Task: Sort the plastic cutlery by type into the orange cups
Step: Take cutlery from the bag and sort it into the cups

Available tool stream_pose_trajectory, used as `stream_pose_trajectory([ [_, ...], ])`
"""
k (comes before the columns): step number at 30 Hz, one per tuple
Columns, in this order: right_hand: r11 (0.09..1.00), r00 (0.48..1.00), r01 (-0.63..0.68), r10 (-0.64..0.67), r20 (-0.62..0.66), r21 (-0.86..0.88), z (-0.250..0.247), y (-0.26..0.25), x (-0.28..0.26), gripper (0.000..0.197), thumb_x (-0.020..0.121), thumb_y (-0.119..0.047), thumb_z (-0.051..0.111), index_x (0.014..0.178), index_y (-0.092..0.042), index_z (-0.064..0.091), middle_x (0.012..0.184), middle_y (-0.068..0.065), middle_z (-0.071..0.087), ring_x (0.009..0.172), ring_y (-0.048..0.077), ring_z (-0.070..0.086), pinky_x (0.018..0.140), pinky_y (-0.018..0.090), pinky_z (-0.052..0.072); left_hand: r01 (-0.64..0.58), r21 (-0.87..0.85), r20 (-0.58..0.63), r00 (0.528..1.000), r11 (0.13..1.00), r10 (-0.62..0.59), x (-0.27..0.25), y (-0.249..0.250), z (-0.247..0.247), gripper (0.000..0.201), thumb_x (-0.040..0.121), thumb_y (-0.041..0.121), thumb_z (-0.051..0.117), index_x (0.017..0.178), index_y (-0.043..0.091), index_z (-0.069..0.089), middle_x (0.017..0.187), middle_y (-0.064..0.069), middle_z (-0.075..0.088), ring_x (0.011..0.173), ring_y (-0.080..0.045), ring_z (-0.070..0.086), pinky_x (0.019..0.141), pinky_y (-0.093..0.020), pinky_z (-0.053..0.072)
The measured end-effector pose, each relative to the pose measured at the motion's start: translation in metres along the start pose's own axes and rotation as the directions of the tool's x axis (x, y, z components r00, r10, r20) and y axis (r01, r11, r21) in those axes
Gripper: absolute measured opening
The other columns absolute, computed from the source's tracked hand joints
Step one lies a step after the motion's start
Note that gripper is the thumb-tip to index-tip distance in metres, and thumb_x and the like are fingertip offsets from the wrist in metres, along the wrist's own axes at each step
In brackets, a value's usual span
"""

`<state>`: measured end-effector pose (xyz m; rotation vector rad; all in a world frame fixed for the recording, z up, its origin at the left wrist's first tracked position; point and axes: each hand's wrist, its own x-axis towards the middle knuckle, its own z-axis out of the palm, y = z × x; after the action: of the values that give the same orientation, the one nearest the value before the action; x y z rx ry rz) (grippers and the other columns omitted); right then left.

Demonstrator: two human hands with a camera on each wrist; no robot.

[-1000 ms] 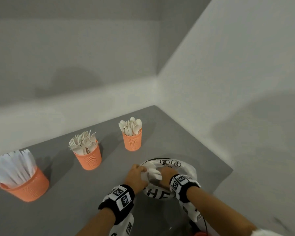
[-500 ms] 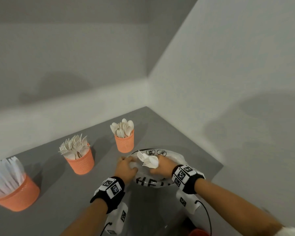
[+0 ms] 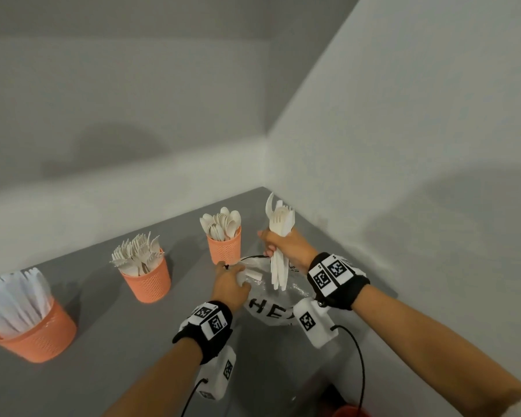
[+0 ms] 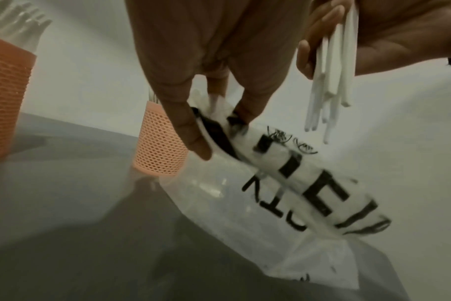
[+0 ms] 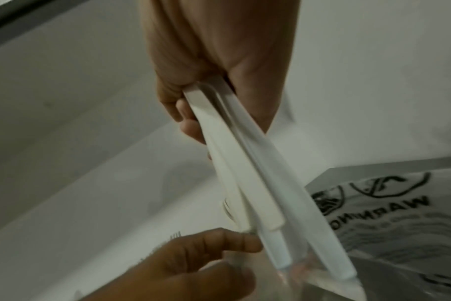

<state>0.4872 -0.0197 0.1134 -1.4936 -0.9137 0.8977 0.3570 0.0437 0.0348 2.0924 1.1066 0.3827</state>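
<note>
My right hand (image 3: 286, 246) grips a bundle of white plastic cutlery (image 3: 279, 236) upright, fork tines up and handles (image 4: 330, 81) hanging down above a clear plastic bag (image 3: 271, 299) with black print. The same bundle (image 5: 257, 183) crosses the right wrist view. My left hand (image 3: 230, 284) pinches the bag's rim (image 4: 219, 122) beside the spoon cup. Three orange mesh cups stand in a row: one with knives (image 3: 33, 332) at the left, one with forks (image 3: 146, 278) in the middle, one with spoons (image 3: 224, 245) next to the bag.
The grey tabletop (image 3: 103, 341) ends at white walls behind and to the right, which meet in a corner (image 3: 265, 164) just beyond the spoon cup. A red object (image 3: 348, 412) shows at the bottom edge.
My right hand has lifted a bundle of cutlery up out of the bag. My left hand stays at the bag's rim. The head view has tilted, so the cups sit further left.
</note>
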Motion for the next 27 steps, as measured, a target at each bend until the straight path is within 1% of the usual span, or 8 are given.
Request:
stream_pose_trajectory([
  [4,0.993,0.999,0.019,-0.013,-0.046,0.117,0.014,-0.005,0.006,0.034,0.091,-0.007,0.054,0.059,-0.014,0.044,0.039,-0.009,0.04,0.042,0.008,0.04,0.058,0.026,0.044,-0.039,-0.083,-0.027,0.999,0.996,0.037,-0.004,0.001,-0.011,0.028,0.091,0.017,0.053,0.117,0.012,0.059,0.146,-0.015,0.032,0.136,-0.028,0.031,0.11,-0.034,0.026],
  [8,0.971,0.997,0.004,0.014,-0.074,0.24,0.043,-0.007,0.011,0.026,0.091,-0.007,0.053,0.066,-0.01,0.047,0.038,-0.008,0.041,0.037,0.007,0.041,0.052,0.023,0.04,-0.016,-0.422,-0.158,0.986,0.906,-0.056,-0.015,-0.006,-0.036,0.023,0.096,0.012,0.043,0.107,0.006,0.062,0.114,-0.011,0.06,0.103,-0.019,0.056,0.088,-0.025,0.043],
  [11,0.956,0.996,-0.035,0.057,-0.068,0.29,0.077,-0.007,0.016,0.027,0.091,-0.007,0.053,0.065,-0.014,0.047,0.039,-0.007,0.041,0.037,0.008,0.04,0.048,0.022,0.041,0.13,-0.781,-0.057,0.959,0.61,-0.277,-0.027,-0.014,-0.057,0.026,0.099,0.012,0.034,0.1,0.001,0.058,0.088,-0.01,0.06,0.076,-0.016,0.057,0.065,-0.018,0.05],
  [13,0.947,0.995,-0.052,0.076,-0.064,0.317,0.103,-0.009,0.02,0.025,0.089,-0.008,0.055,0.065,-0.014,0.048,0.04,-0.006,0.042,0.038,0.009,0.042,0.052,0.026,0.042,0.243,-0.914,0.107,0.917,0.325,-0.385,-0.036,-0.025,-0.069,0.029,0.1,0.016,0.032,0.087,0.003,0.054,0.079,-0.011,0.056,0.071,-0.019,0.055,0.066,-0.026,0.048],
  [17,0.948,0.999,-0.022,0.033,-0.028,0.317,0.154,-0.017,0.02,0.034,0.085,-0.005,0.055,0.054,-0.016,0.046,0.039,-0.006,0.043,0.04,0.01,0.043,0.056,0.027,0.041,0.381,-0.924,0.345,0.854,0.018,-0.389,-0.054,-0.053,-0.09,0.049,0.1,0.037,0.028,0.1,-0.005,0.053,0.092,-0.022,0.059,0.082,-0.03,0.058,0.077,-0.036,0.048],
  [20,0.959,0.999,0.006,-0.02,0.048,0.284,0.19,-0.017,0.012,0.03,0.087,-0.005,0.059,0.061,-0.013,0.047,0.04,-0.007,0.046,0.038,0.006,0.044,0.05,0.02,0.042,0.284,-0.939,0.337,0.869,-0.194,-0.362,-0.066,-0.067,-0.108,0.056,0.099,0.041,0.027,0.111,-0.008,0.051,0.098,-0.023,0.06,0.089,-0.03,0.059,0.076,-0.039,0.056],
  [23,0.976,0.996,-0.016,-0.003,0.085,0.219,0.221,-0.007,0.004,0.017,0.084,-0.007,0.065,0.071,-0.008,0.052,0.043,-0.005,0.051,0.04,0.008,0.05,0.052,0.02,0.048,0.221,-0.952,0.282,0.902,-0.211,-0.327,-0.077,-0.072,-0.123,0.052,0.099,0.036,0.024,0.105,-0.005,0.055,0.09,-0.017,0.064,0.081,-0.025,0.062,0.067,-0.033,0.058],
  [27,0.979,0.99,-0.076,0.052,0.129,0.192,0.244,0.0,0.003,0.023,0.085,-0.01,0.062,0.067,-0.012,0.049,0.045,0.002,0.046,0.038,0.013,0.046,0.051,0.029,0.044,0.221,-0.971,0.238,0.925,-0.09,-0.296,-0.094,-0.087,-0.139,0.042,0.093,0.026,0.025,0.106,0.002,0.057,0.091,-0.014,0.062,0.082,-0.024,0.059,0.072,-0.035,0.054],
])
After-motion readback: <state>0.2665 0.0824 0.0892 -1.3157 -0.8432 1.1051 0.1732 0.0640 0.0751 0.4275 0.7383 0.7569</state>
